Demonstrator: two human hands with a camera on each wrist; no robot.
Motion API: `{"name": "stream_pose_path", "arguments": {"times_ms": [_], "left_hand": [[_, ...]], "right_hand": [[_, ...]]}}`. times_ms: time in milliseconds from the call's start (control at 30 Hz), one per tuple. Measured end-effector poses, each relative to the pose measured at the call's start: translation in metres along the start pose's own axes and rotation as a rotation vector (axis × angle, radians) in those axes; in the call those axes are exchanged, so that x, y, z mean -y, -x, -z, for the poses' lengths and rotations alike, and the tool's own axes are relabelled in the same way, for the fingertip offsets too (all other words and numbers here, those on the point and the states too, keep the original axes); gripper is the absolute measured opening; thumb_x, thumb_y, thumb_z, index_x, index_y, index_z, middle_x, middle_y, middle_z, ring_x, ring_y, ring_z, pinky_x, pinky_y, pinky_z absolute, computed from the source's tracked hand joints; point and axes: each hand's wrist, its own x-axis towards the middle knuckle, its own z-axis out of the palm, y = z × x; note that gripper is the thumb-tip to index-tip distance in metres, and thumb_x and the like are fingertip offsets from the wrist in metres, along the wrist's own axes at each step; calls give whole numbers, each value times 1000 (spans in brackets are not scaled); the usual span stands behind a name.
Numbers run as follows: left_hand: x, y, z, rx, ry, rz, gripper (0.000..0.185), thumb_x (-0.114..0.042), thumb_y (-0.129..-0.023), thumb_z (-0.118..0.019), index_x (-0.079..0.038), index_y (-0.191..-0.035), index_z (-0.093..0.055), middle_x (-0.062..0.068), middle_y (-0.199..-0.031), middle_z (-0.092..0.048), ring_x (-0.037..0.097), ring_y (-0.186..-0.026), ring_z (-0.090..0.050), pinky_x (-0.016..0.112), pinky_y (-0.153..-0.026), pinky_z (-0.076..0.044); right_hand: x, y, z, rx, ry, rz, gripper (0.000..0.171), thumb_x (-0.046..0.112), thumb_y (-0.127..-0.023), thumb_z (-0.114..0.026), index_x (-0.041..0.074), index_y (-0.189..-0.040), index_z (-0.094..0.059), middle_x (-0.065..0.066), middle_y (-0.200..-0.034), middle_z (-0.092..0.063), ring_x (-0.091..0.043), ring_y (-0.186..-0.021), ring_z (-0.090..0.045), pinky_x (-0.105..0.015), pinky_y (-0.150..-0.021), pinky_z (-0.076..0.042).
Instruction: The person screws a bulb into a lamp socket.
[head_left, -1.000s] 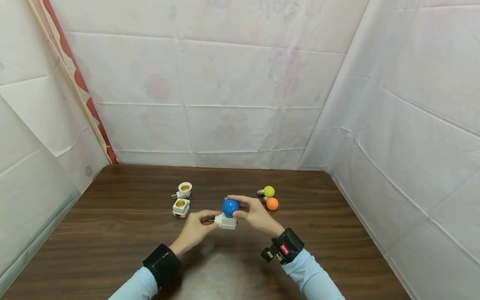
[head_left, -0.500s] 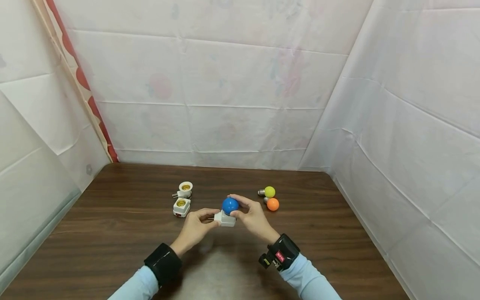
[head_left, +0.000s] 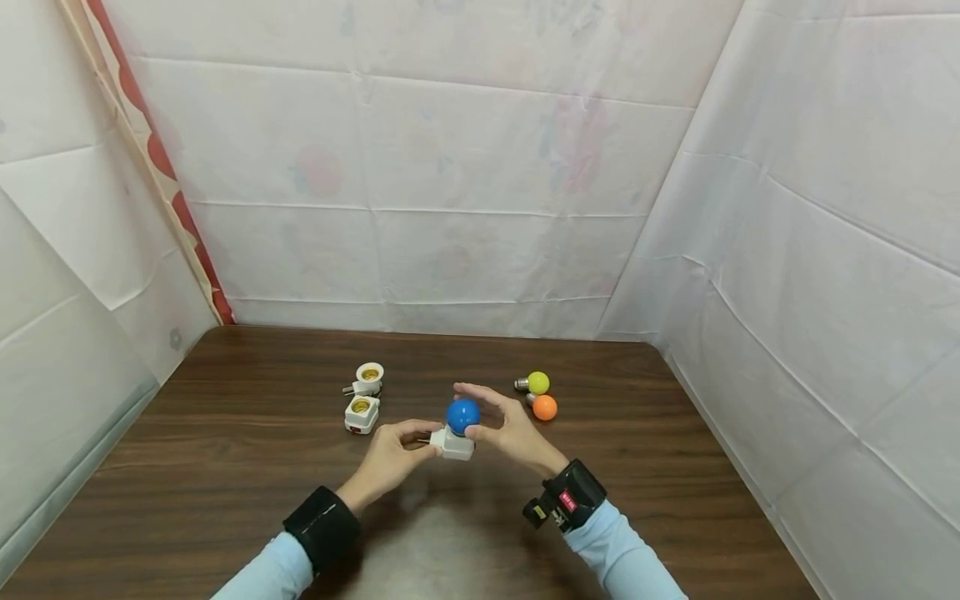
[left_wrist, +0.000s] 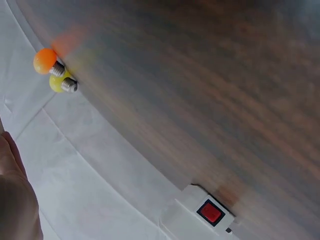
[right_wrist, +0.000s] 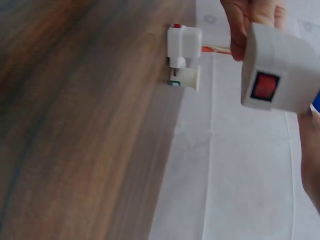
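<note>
My left hand (head_left: 396, 454) grips a white plug-in socket (head_left: 454, 444) just above the brown table (head_left: 225, 500). A blue bulb (head_left: 462, 415) sits in the socket's top. My right hand (head_left: 504, 425) holds the bulb, thumb on its near right side and fingers arched over its far side. In the right wrist view the socket (right_wrist: 280, 55) is close, red switch (right_wrist: 263, 86) facing me, with left hand fingers (right_wrist: 250, 20) behind it. The left wrist view shows a white socket with a red switch (left_wrist: 205, 215) at the bottom edge; which one it is I cannot tell.
Two spare white sockets (head_left: 362, 414) (head_left: 369, 377) lie left of the hands. A yellow bulb (head_left: 537, 382) and an orange bulb (head_left: 544, 407) lie to the right, close to my right hand. White sheets wall in the table on three sides.
My right hand has shifted its hold on the blue bulb, the fingers lifting and reaching further over its top. The socket and left hand stay almost still.
</note>
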Motion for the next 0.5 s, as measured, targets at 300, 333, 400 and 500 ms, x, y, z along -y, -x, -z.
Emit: {"name": "stream_pose_path", "arguments": {"times_ms": [300,333,400,500], "left_hand": [[-6,1,1,24,23,13,33,-3,-76,-72,3,-107,-65,21,-105,-65,20,-91,-66,24,-76,-54],[-7,1,0,23,25,9,33,-3,-76,-72,3,-107,-64,22,-105,-65,20,-90,-66,24,-76,-54],[-7,1,0,23,30,-2,33,-3,-76,-72,4,-107,-64,22,-104,-65,19,-90,-66,24,-75,-54],[-7,0,-1,15,37,-5,33,-3,-76,-72,4,-107,-64,23,-104,-65,19,-90,-66,24,-76,-54]], "right_hand": [[-12,-4,7,125,-71,21,51,6,-92,-52,3,-140,-35,-17,-141,-39,-30,-124,-45,-31,-99,-43],[-13,-4,7,117,-63,25,50,5,-92,-53,2,-139,-36,-18,-140,-41,-31,-124,-46,-31,-99,-43],[-12,-4,6,97,-41,28,49,4,-91,-54,0,-137,-38,-18,-137,-45,-31,-122,-48,-31,-98,-44],[-11,-5,5,72,-13,22,48,4,-89,-56,-2,-134,-41,-18,-134,-48,-31,-119,-50,-31,-96,-45]]}}
